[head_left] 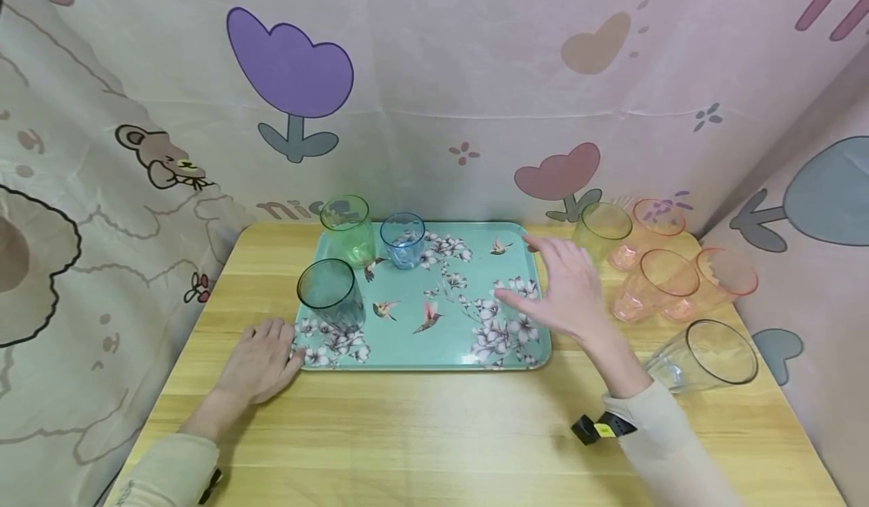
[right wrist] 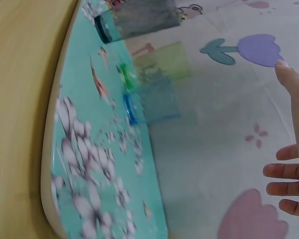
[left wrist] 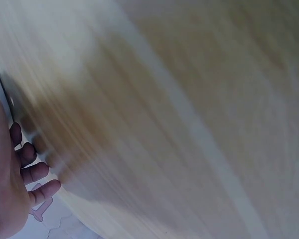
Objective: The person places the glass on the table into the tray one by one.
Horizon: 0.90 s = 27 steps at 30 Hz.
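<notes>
A turquoise tray (head_left: 407,348) with flowers and birds lies on the wooden table. On its left part stand a green glass (head_left: 353,235), a small blue glass (head_left: 403,243) and a dark grey glass (head_left: 333,296), all upright. My left hand (head_left: 261,364) rests on the table beside the tray's front left corner, the thumb by its rim. Above the tray's right edge hovers my right hand (head_left: 566,288), thumb and fingers spread, holding nothing. In the right wrist view the thumb and fingers (right wrist: 286,171) are apart, with the blue glass (right wrist: 152,102) farther off.
Right of the tray stand a yellow-green glass (head_left: 600,231) and several orange glasses (head_left: 655,284). A clear dark-rimmed glass (head_left: 706,360) is nearer the right table edge. A patterned curtain (head_left: 434,99) hangs behind and at both sides.
</notes>
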Available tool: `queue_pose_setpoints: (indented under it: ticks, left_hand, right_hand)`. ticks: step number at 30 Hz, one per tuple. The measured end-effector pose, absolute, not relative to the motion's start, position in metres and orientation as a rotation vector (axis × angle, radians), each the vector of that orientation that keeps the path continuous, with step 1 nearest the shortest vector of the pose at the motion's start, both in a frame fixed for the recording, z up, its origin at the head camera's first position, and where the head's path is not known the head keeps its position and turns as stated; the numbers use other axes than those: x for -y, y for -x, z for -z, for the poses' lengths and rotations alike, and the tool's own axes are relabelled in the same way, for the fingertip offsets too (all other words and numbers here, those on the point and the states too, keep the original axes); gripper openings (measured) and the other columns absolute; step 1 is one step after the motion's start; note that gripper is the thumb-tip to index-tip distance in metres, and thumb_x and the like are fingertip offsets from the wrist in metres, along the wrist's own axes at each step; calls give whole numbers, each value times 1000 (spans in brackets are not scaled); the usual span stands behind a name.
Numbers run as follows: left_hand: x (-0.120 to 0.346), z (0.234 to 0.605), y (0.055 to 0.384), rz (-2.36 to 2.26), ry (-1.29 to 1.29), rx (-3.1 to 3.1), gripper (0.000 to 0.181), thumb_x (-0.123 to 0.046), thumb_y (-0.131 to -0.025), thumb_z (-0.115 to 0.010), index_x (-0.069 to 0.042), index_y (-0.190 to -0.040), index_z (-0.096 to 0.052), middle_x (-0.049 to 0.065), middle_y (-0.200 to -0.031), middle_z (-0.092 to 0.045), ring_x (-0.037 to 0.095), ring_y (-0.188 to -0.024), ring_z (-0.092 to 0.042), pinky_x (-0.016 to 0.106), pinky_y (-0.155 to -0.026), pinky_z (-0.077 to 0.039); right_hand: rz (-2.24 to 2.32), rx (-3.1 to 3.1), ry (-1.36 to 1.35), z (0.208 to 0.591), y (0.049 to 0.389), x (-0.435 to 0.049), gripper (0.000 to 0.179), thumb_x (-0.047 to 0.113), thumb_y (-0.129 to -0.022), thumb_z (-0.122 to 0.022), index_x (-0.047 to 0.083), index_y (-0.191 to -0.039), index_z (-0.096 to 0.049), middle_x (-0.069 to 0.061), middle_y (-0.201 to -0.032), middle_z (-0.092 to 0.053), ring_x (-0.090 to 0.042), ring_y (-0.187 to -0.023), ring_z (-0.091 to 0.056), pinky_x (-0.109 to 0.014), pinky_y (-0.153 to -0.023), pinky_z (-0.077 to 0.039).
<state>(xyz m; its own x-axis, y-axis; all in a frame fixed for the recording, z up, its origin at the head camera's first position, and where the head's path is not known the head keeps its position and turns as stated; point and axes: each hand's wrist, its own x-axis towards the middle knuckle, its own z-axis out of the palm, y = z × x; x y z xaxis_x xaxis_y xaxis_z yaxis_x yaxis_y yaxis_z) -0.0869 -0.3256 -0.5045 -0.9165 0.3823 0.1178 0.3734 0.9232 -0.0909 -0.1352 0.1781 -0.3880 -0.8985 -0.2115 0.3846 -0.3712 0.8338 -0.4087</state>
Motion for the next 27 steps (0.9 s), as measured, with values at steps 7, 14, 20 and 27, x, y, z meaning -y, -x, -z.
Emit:
queue_pose_setpoints:
  ticks: [7,14,20,27]
  left_hand:
    - [326,504,86,-104,571,2971,32,-35,-98,-56,-3,-102,-52,17,-98,-59,34,-93,-55,54,-81,-46]
    - [325,504,86,-107,566,2989,32,-34,-98,-56,-2,-104,-53,18,-100,-60,35,-95,-56,54,-83,-46]
    - [324,502,86,-108,561,3000,34,-35,-99,-55,-3,-106,-53,18,-102,-61,35,-97,-57,54,-84,-47]
    - [324,500,86,-120,551,3021,34,-36,-99,-54,-3,-107,-53,18,-104,-61,35,-99,-57,54,-85,-47]
  right_hand:
    - [-652,2596,-379,380,117,-212,93,61,-70,-83,6,-142,-61,-15,-125,-70,-38,-117,-61,-56,-98,-42]
    - [-590,2556,-298,374,95,-242,90,56,-66,-86,7,-138,-63,-17,-123,-71,-43,-118,-60,-55,-94,-39]
    - [-536,2510,-249,377,77,-272,95,59,-62,-85,4,-137,-64,-21,-123,-71,-45,-113,-60,-52,-85,-34]
    - [-435,2522,-164,377,60,-315,99,60,-58,-87,0,-133,-65,-28,-121,-70,-50,-109,-58,-58,-83,-32]
